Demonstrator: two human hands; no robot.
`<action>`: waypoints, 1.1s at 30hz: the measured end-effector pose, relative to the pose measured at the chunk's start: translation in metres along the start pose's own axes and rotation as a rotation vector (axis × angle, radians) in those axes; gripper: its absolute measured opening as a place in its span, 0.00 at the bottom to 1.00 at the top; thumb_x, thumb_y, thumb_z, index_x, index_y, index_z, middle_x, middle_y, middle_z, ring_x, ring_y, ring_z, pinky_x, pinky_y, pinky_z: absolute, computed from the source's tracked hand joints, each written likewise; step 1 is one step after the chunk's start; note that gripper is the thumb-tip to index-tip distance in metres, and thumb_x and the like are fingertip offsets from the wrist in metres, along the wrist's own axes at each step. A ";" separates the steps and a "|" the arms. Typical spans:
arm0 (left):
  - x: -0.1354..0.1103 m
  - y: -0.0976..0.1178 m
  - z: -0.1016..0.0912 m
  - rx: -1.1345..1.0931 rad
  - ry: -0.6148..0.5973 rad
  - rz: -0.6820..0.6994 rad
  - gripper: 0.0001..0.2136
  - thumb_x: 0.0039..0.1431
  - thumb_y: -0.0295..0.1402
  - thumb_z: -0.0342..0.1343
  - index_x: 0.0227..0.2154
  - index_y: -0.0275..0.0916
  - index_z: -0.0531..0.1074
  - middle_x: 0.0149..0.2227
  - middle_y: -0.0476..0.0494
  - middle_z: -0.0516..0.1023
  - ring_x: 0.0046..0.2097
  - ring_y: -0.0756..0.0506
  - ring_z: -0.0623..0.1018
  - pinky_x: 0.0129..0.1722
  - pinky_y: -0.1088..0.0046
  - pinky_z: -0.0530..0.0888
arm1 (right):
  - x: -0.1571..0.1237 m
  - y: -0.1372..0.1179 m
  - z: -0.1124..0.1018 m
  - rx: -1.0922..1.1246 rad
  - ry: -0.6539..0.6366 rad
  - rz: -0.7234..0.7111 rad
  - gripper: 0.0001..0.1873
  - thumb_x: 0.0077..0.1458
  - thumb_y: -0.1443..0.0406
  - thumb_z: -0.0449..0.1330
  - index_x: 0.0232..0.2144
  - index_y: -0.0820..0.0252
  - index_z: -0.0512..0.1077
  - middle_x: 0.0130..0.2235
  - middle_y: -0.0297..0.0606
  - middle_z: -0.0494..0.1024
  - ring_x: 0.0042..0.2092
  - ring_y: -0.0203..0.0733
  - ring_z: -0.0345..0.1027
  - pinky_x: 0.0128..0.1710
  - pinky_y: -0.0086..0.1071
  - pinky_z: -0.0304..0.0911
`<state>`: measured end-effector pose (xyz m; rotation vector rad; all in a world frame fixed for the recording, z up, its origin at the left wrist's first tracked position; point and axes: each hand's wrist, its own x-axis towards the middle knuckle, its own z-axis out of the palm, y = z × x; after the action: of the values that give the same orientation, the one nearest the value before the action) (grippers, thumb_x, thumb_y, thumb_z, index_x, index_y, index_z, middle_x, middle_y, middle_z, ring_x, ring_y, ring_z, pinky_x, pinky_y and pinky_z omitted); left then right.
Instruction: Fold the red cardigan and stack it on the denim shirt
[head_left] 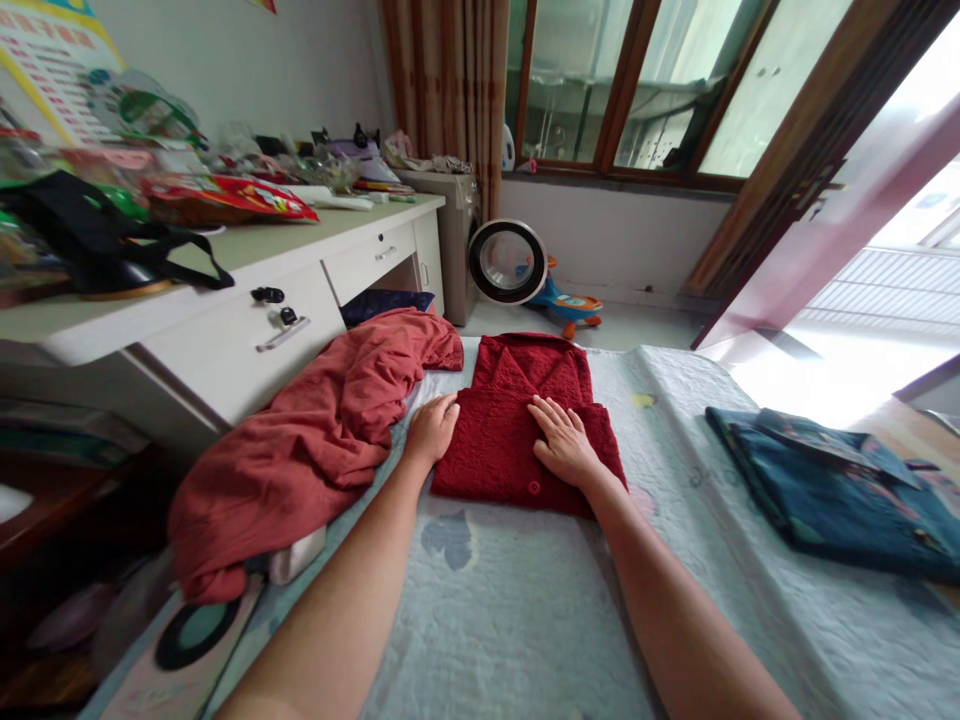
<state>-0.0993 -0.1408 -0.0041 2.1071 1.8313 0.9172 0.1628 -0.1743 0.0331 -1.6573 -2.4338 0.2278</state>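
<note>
A dark red textured shirt [517,420] with buttons lies folded into a neat rectangle on the pale quilted bed cover [525,610], collar pointing away from me. My left hand [431,428] rests at the shirt's left edge, fingers together and curled over the fold. Flat on the shirt's front, right of centre, lies my right hand [562,440] with its fingers stretched out. Neither hand lifts the cloth.
A crumpled rust-red garment [315,440] lies heaped at the bed's left edge. A folded blue patterned garment [832,490] sits at the right. A cluttered white desk [247,300] with drawers stands close on the left. A round fan [506,262] and a toy are on the floor beyond.
</note>
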 end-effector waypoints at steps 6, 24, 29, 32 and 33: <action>0.001 -0.005 0.000 -0.061 0.019 -0.022 0.19 0.65 0.33 0.40 0.52 0.36 0.71 0.54 0.40 0.76 0.56 0.45 0.74 0.60 0.65 0.67 | -0.001 0.000 0.001 -0.007 0.018 -0.004 0.37 0.54 0.65 0.48 0.66 0.57 0.52 0.70 0.35 0.46 0.69 0.43 0.37 0.67 0.47 0.34; -0.030 -0.010 -0.046 0.171 -0.217 0.425 0.33 0.57 0.19 0.41 0.66 0.44 0.53 0.65 0.43 0.61 0.65 0.46 0.62 0.65 0.61 0.59 | -0.059 0.029 -0.048 -0.006 -0.027 -0.168 0.41 0.53 0.56 0.58 0.66 0.57 0.51 0.67 0.48 0.54 0.68 0.53 0.45 0.64 0.51 0.45; -0.042 0.012 -0.073 0.305 -0.365 0.604 0.42 0.47 0.17 0.47 0.67 0.49 0.49 0.68 0.49 0.56 0.67 0.44 0.56 0.67 0.60 0.54 | -0.096 0.031 -0.050 -0.094 -0.127 -0.197 0.46 0.44 0.63 0.61 0.66 0.60 0.53 0.66 0.51 0.56 0.66 0.56 0.49 0.63 0.51 0.46; -0.043 0.012 -0.076 0.325 -0.412 0.623 0.42 0.46 0.18 0.49 0.66 0.49 0.51 0.68 0.48 0.56 0.68 0.43 0.56 0.67 0.60 0.53 | -0.106 0.027 -0.042 -0.136 -0.148 -0.184 0.48 0.40 0.67 0.60 0.66 0.62 0.53 0.67 0.52 0.53 0.66 0.58 0.48 0.62 0.50 0.49; -0.044 0.010 -0.075 0.322 -0.415 0.618 0.40 0.47 0.19 0.50 0.66 0.48 0.53 0.68 0.48 0.56 0.67 0.43 0.56 0.67 0.60 0.54 | -0.107 0.026 -0.039 -0.149 -0.140 -0.174 0.48 0.40 0.68 0.59 0.66 0.62 0.53 0.67 0.52 0.53 0.66 0.58 0.48 0.61 0.50 0.49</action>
<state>-0.1355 -0.2023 0.0468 2.8674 1.1946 0.2323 0.2337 -0.2637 0.0580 -1.5195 -2.7438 0.1440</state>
